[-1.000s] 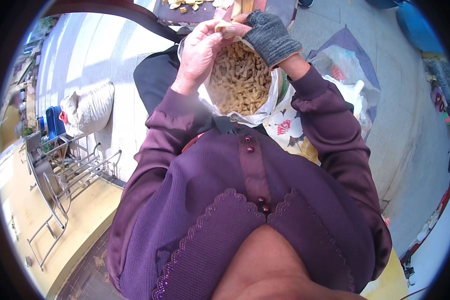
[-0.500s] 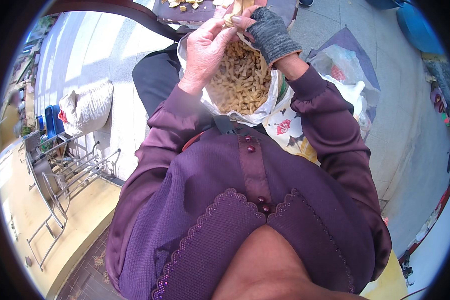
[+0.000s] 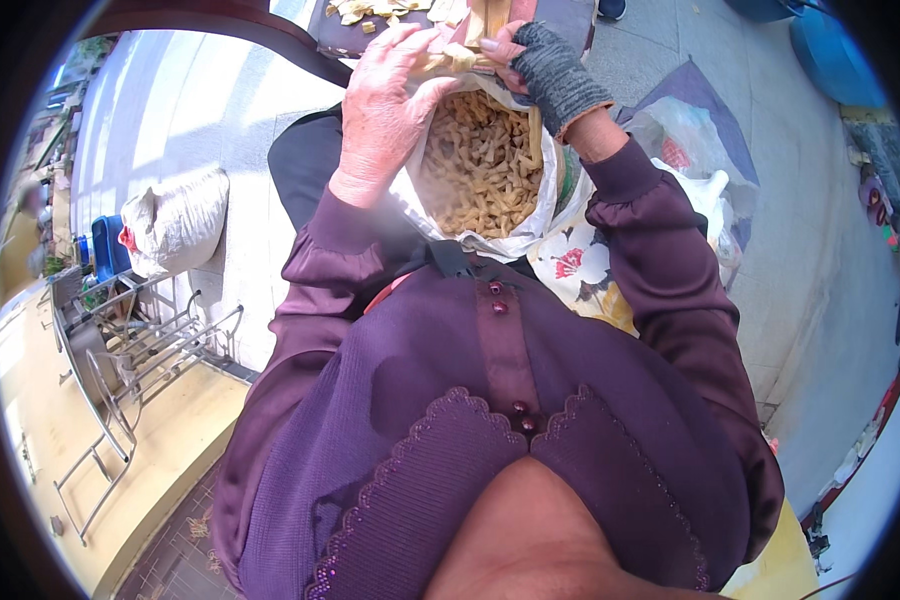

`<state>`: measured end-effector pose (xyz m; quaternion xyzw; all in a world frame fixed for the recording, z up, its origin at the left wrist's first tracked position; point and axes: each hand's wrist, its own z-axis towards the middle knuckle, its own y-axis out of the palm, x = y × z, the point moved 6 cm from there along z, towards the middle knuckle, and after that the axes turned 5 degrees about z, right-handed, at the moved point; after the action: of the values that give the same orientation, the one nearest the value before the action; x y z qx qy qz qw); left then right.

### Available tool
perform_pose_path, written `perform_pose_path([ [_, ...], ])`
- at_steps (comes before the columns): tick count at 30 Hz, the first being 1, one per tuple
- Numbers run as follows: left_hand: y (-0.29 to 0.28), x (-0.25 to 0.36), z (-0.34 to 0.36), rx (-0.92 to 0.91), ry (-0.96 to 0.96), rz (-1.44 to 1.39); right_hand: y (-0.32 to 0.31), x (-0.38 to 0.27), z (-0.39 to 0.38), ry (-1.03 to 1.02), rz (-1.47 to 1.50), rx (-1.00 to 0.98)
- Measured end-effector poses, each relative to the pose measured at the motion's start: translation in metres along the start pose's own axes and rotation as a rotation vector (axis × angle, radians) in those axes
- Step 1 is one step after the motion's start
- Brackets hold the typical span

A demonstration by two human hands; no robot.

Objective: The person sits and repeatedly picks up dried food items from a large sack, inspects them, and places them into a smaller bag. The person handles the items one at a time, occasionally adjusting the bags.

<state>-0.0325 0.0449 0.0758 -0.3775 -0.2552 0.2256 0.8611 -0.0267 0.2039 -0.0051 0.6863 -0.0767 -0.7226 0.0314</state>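
My left hand (image 3: 380,120) is raised over the left rim of a white sack (image 3: 405,190), thumb and fingers apart beside a pale strip (image 3: 460,62). The sack holds many small, knobbly tan pieces (image 3: 480,160). My right hand (image 3: 535,75), in a grey fingerless glove, has its bare fingertips on the pale strip at the sack's far side. Just beyond, a dark seat (image 3: 340,35) bears pale flat pieces (image 3: 378,12) and a wooden piece (image 3: 492,18).
A lumpy white sack (image 3: 175,220) stands left beside a blue container (image 3: 108,245) and metal rack (image 3: 120,370). Plastic bags (image 3: 675,140) and flowered cloth (image 3: 570,260) lie right. Blue tubs (image 3: 830,55) stand at upper right; a dark shoe (image 3: 611,8) shows at top.
My left hand has moved left and its thumb and fingers have parted from the piece they pinched. My right hand has shifted slightly right.
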Motion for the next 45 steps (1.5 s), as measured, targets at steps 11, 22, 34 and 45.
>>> perform_pose_path([
  [11, 0.049, -0.029, -0.024, -0.168, 0.145, 0.123, 0.035, 0.01, -0.007, -0.001, -0.547, -0.299],
  [22, 0.087, -0.068, -0.004, -0.223, 0.031, 0.127, 0.01, -0.017, -0.005, -0.343, -0.626, 0.109],
  [34, 0.1, -0.025, -0.018, -0.191, -0.81, -1.529, 0.027, -0.005, -0.009, -0.381, -0.623, 0.133],
  [45, 0.088, -0.04, -0.036, 0.037, -0.966, -1.705, 0.036, 0.025, -0.015, 0.376, -0.283, -0.229],
])
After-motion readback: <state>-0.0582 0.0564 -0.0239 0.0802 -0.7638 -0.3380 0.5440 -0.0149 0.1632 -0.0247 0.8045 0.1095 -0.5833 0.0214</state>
